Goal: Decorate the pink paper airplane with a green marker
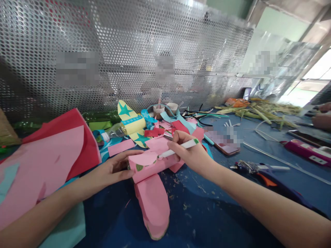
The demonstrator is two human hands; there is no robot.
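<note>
Pink paper model (155, 168) lies at the centre of the table, in front of the wearer. Body: rolled pink paper, smooth and matt, with green patches (139, 167) along a curved edge. Wing (154, 206): flat, long, round-tipped, pointing toward the wearer.

Left hand (121, 167): thumb and fingers parted around the near-left end of the body, gripping it. Right hand (184, 151): fingers pinching a white marker (190, 143) with a green end; its tip is at the edge of the curved paper, contact not certain.

Just behind: yellow paper plane (133, 125) with teal stars and a blue dotted band, fitted on a clear plastic bottle. Around it, crumpled paper scraps (155, 132) in red, pink and blue. To the left, large sheets, pink (54, 151) over red (90, 144), edges curling.

Table (207, 217): dark blue, smooth, strewn with fine debris. Right side: phone (226, 146) lying flat, dark blue tool (281, 189) with orange trigger, purple device (307, 151), dry fibrous husks (263, 108).

Behind the table: shiny metal screen (137, 44) perforated with round holes; pale green wall (281, 26) and bright opening beyond.
</note>
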